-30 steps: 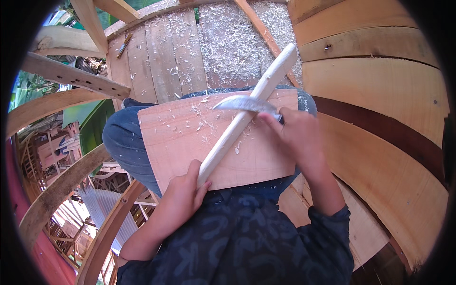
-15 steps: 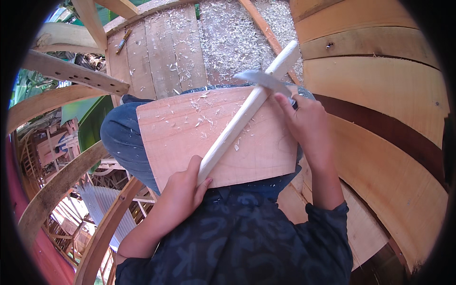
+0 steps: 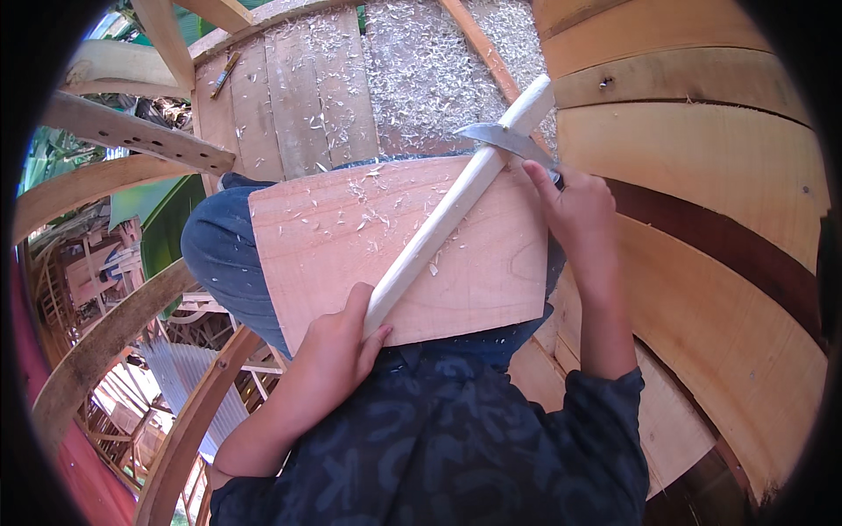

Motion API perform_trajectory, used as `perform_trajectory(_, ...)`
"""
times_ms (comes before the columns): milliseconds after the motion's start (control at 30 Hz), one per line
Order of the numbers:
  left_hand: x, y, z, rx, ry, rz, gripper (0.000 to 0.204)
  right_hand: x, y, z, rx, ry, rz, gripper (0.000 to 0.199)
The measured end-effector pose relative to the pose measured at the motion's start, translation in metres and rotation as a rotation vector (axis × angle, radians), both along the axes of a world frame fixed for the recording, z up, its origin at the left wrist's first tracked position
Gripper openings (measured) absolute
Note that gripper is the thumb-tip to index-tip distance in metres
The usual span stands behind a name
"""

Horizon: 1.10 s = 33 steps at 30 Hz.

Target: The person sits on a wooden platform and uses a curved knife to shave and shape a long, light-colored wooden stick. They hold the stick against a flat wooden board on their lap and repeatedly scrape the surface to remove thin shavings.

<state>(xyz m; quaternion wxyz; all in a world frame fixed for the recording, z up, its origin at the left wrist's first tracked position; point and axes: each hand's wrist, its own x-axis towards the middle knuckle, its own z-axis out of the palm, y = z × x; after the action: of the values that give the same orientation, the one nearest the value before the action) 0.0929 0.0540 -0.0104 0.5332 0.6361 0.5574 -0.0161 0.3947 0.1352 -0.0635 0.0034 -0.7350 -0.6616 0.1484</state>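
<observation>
My left hand (image 3: 340, 344) is closed round the near end of a pale wooden stick (image 3: 443, 217), which slants up to the right. Under the stick, a flat wooden board (image 3: 324, 250) lies across my lap, dotted with shavings. In my right hand (image 3: 576, 206) is a knife (image 3: 504, 138) with a broad, curved blade, its handle mostly hidden by my fingers. The blade crosses the stick near its far end and appears to touch it. My right thumb is stretched along the knife towards the blade.
Wood shavings (image 3: 421, 79) cover the plank floor ahead. A small slim object (image 3: 225, 74) lies on the planks at the far left. A wall of wide boards (image 3: 684, 158) rises on the right. Timber beams (image 3: 132, 140) frame an open side on the left.
My right hand and the knife have shifted slightly right, and the blade sits a little farther along the stick. My left hand keeps its grip, with the stick almost still.
</observation>
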Motion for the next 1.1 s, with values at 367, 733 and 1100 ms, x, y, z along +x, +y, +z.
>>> perform_trajectory(367,-0.002,-0.005,-0.005,-0.018,-0.017,0.002,0.037,-0.004,-0.011,0.01,-0.047,0.085,-0.129,0.069)
perform_trajectory(733,-0.021,0.004,0.016,-0.142,-0.109,0.163,0.028,0.006,-0.035,0.005,0.038,0.372,-0.285,0.061)
perform_trajectory(1100,-0.025,0.007,0.008,-0.314,-0.141,0.051,0.019,-0.067,-0.083,0.021,-0.093,0.414,0.06,0.057)
